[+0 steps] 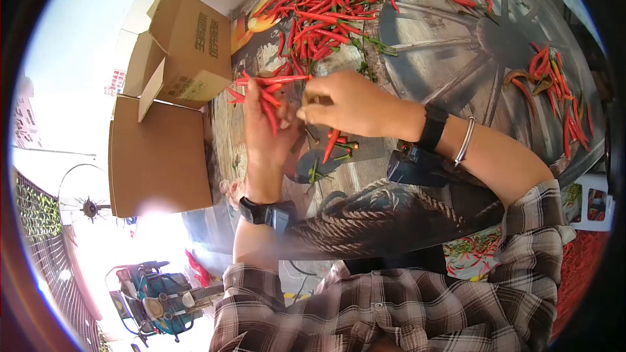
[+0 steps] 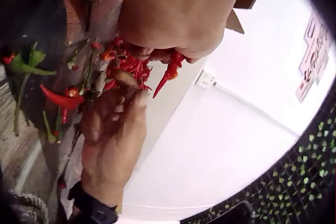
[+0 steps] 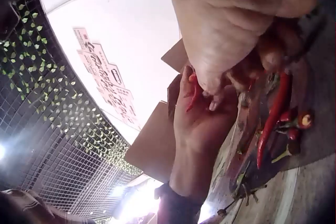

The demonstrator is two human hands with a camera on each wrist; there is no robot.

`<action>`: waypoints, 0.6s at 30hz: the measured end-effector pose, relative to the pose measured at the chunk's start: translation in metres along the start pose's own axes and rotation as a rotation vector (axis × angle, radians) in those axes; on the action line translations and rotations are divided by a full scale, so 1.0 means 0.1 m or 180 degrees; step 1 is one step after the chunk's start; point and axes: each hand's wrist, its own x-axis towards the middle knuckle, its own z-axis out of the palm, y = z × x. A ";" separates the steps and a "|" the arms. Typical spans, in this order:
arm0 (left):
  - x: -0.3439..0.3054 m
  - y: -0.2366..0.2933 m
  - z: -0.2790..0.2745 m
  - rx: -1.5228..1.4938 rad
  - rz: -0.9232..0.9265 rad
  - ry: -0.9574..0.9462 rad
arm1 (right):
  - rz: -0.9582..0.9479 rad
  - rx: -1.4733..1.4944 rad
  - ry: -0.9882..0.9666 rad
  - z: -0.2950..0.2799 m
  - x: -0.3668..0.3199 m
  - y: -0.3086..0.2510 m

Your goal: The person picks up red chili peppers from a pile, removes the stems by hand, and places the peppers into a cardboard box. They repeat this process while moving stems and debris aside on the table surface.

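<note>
The left hand (image 1: 264, 137) is clamped on several red chilies (image 1: 270, 101), whose ends project beyond the grip. One chili extends toward the right hand (image 1: 355, 104); its fingers are curled, but contact cannot be determined. A chili pile (image 1: 339, 0) lies beyond both.

An open cardboard box (image 1: 199, 49); a white wall (image 2: 178, 150) bearing pink signs (image 2: 315, 56) and a socket (image 2: 206, 79); mesh (image 3: 107, 161) with green leaves (image 3: 48, 81).

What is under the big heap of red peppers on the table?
The printed tabletop shows at the edges of the heap of red peppers. What lies below its dense middle is covered by the peppers, so I cannot tell.
</note>
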 end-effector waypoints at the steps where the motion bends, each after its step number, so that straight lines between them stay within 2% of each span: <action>1: -0.05 -0.03 0.09 0.0176 -0.0006 0.0039 | 0.0154 0.0118 -0.0077 -0.03 0.01 0.01; 2: -0.08 -0.04 0.14 0.0357 -0.0013 0.0068 | 0.0163 0.0113 -0.0058 -0.04 0.01 0.00; 3: -0.05 -0.01 0.10 0.0189 -0.0051 -0.0511 | 0.0425 0.0612 -0.0104 -0.05 0.02 -0.03; 4: -0.06 -0.02 0.09 0.0194 -0.0045 -0.0513 | 0.0679 0.1116 -0.0160 -0.04 0.02 -0.05; 6: -0.12 -0.09 0.17 0.0651 -0.0183 0.0330 | 0.0666 0.1480 -0.0110 0.00 0.02 -0.07; 7: -0.13 -0.14 0.24 0.0646 -0.0175 0.0338 | 0.0668 0.1838 -0.0052 0.02 0.02 -0.07; 9: -0.13 -0.24 0.32 0.0845 0.0181 0.0551 | 0.0682 0.1823 0.0067 0.06 0.03 -0.03; 11: -0.14 -0.24 0.20 0.0994 0.0170 0.0461 | 0.0691 0.1815 0.0196 0.07 0.02 0.02; 13: -0.15 -0.21 0.17 0.1103 0.0074 0.0460 | 0.0949 0.1417 0.0011 0.00 0.03 0.02; 16: -0.12 -0.17 0.09 0.0971 0.0085 0.0311 | 0.0925 0.1537 -0.0229 -0.01 0.03 -0.01; 18: -0.11 -0.12 0.08 0.0935 0.0119 0.0379 | 0.0854 0.1410 -0.0139 0.00 0.03 -0.03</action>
